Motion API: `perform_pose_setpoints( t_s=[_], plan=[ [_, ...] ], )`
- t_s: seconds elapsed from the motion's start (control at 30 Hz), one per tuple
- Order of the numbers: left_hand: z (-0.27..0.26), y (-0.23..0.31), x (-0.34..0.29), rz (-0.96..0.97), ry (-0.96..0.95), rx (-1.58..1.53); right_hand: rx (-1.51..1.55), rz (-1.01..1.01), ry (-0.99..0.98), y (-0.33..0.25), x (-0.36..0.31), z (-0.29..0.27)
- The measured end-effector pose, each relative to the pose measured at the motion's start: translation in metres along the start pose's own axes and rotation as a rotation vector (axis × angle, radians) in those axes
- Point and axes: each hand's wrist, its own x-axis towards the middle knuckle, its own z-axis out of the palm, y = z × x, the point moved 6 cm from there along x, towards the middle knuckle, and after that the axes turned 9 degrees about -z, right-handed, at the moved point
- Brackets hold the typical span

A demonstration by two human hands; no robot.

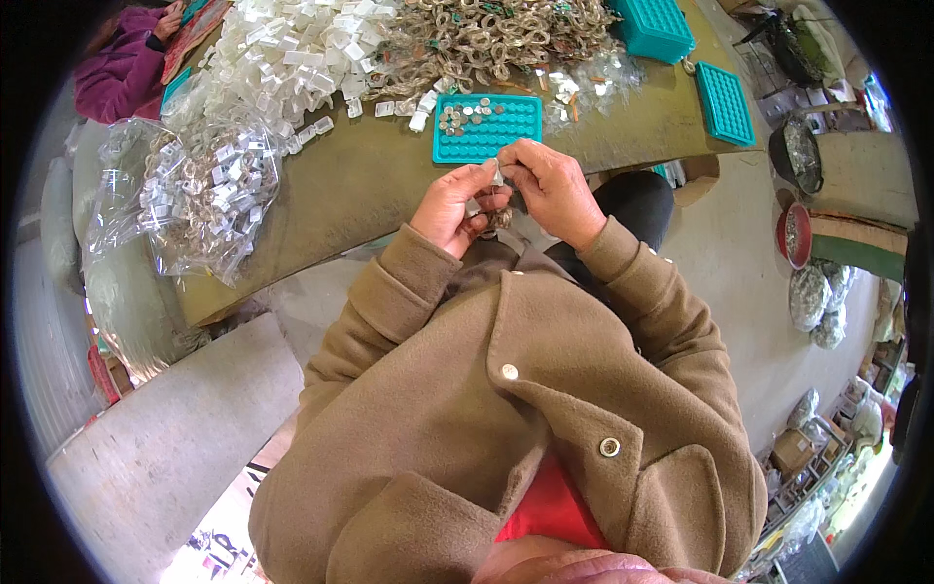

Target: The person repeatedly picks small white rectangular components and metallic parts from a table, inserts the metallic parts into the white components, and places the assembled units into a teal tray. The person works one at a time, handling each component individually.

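Both hands meet over the table's near edge, just below a teal tray. My left hand is closed, with a small white plastic piece pinched between thumb and fingertips. A coil of thin brownish wire hangs beneath the fingers. My right hand is closed at the same piece from the other side, its fingertips partly hiding it. Rows of small pockets fill the tray, and several round silvery discs lie on its left and upper parts.
Behind the tray are a heap of small white plastic boxes and a heap of coiled wires. A clear bag of boxes and coils lies left. Stacked teal trays and a single tray lie right. A person in purple sits far left.
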Motion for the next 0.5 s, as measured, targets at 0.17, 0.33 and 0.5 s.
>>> perform_pose_setpoints(
  t_s=[0.17,0.33,0.5],
  plan=[
    [0.002,0.021,-0.007,0.138,0.100,0.286,-0.078,-0.129,-0.050,-0.011,0.017,-0.002],
    [0.010,0.048,-0.027,0.196,-0.077,0.178,0.205,-0.017,-0.094,0.007,0.056,-0.016],
    [-0.008,0.104,-0.073,0.622,0.025,0.241,-0.240,0.021,0.145,0.037,0.111,-0.068]
  ],
)
